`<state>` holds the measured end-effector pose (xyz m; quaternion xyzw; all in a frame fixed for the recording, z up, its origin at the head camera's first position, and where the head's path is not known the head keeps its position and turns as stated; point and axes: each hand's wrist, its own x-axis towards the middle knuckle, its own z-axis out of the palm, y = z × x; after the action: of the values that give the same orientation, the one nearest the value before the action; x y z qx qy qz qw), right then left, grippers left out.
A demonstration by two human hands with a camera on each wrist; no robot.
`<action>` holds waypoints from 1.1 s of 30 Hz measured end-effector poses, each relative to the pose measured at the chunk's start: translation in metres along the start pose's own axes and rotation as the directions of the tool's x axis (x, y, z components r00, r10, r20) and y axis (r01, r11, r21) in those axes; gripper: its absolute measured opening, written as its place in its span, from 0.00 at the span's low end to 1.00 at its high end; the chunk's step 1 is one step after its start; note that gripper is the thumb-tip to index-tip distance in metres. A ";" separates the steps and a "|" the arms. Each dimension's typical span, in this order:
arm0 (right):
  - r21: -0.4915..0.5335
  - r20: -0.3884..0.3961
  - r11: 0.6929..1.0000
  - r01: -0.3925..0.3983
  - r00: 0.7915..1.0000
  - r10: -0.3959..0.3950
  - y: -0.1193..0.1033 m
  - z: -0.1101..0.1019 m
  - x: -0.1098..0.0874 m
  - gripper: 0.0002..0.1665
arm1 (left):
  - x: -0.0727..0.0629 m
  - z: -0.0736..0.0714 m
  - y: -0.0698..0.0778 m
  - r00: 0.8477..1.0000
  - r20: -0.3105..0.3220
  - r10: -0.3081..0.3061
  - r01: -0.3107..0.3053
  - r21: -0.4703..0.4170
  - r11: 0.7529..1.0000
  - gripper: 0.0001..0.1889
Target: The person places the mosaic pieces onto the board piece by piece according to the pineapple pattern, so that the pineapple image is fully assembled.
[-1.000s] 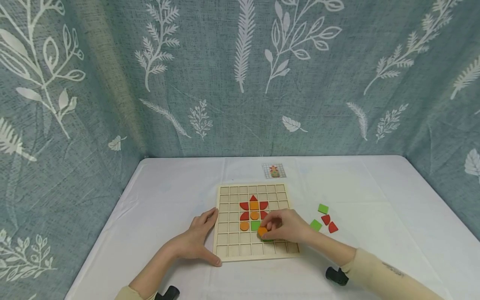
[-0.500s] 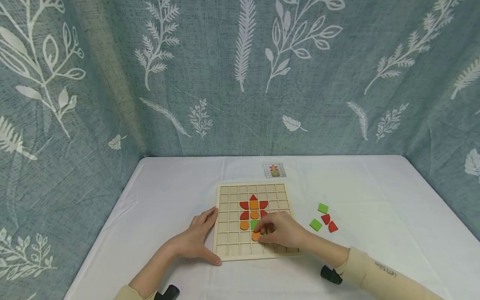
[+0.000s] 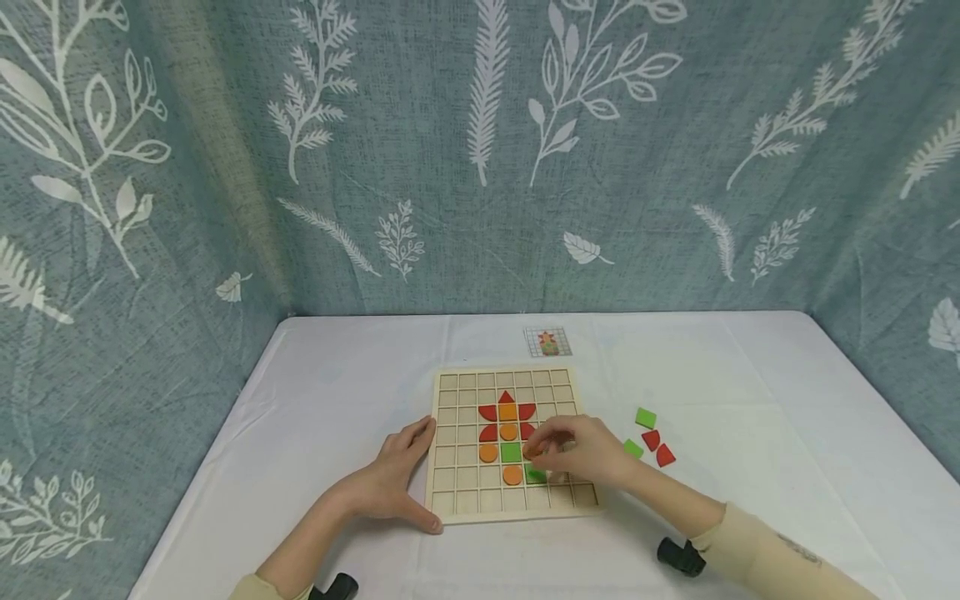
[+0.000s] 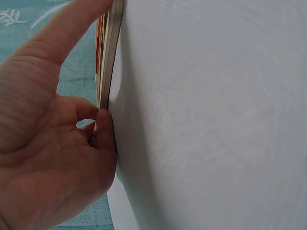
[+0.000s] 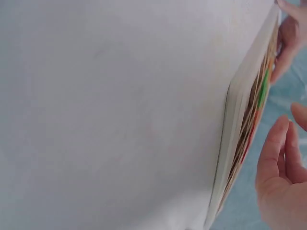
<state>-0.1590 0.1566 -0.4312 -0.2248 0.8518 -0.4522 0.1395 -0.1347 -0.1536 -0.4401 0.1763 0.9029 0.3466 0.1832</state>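
On the white table lies a square wooden grid board. My left hand touches its left side with the fingers, the thumb stretched to the near left corner. Above the board's right half hovers my right hand; in the right wrist view its thumb and fingertips are apart, with no piece seen between them. Below the fingertips an orange disc is partly covered. A second orange disc lies beside a green square piece. Red pieces, an orange square and a green square fill cells above.
Right of the board lie loose pieces: a green square, another green square partly behind the right hand, and two red pieces. A small pattern card lies behind the board. A patterned curtain surrounds the table.
My right hand set the orange disc into a cell below the green square, let it go, and moved back to the right. My left hand has stayed at the board's edge.
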 end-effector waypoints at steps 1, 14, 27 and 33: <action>0.021 -0.015 0.999 -0.030 0.999 0.030 0.001 -0.003 -0.002 0.09 | 0.000 0.000 0.000 1.000 0.000 -0.001 0.001 0.000 1.000 0.72; 0.248 -0.145 0.934 -0.257 0.943 0.298 0.029 -0.047 -0.025 0.22 | -0.002 0.001 0.000 1.000 0.000 -0.008 0.008 0.003 1.000 0.71; 0.208 -0.238 0.940 -0.269 0.919 0.315 0.056 -0.086 -0.047 0.26 | 0.000 0.003 -0.001 1.000 0.002 0.003 -0.003 0.013 1.000 0.72; 0.086 -0.282 0.947 -0.309 0.904 0.321 0.063 -0.094 -0.052 0.25 | 0.001 0.003 -0.002 1.000 0.000 0.007 -0.007 0.014 1.000 0.71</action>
<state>-0.1720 0.2811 -0.4302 -0.0123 0.8789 -0.4688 0.0874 -0.1343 -0.1527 -0.4440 0.1804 0.9047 0.3410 0.1807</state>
